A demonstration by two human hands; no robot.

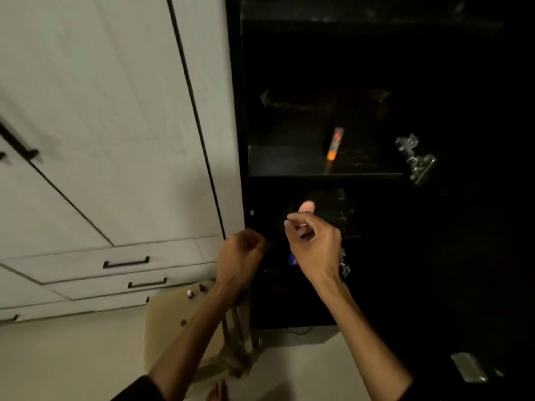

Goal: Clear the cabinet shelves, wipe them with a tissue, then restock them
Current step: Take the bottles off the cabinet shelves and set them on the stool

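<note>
Because the small orange-and-white tube (333,145) lies alone on the dark middle shelf (289,162) of the black open cabinet (236,111), long axis running front to back with its orange cap toward the shelf's front edge, a careless reach in this gloom could roll it off. Below it, the right hand (314,241) hangs loosely curled with thumb and forefinger nearly pinched. The left hand (241,251) is closed in a fist; whether either holds anything, I cannot tell.

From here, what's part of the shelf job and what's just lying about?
Job:
dark cabinet shelf
orange tube on that shelf
crinkled bags behind it
left hand, right hand at the lower shelf

Lying about:
white drawers
tan stool
door hinge
</note>
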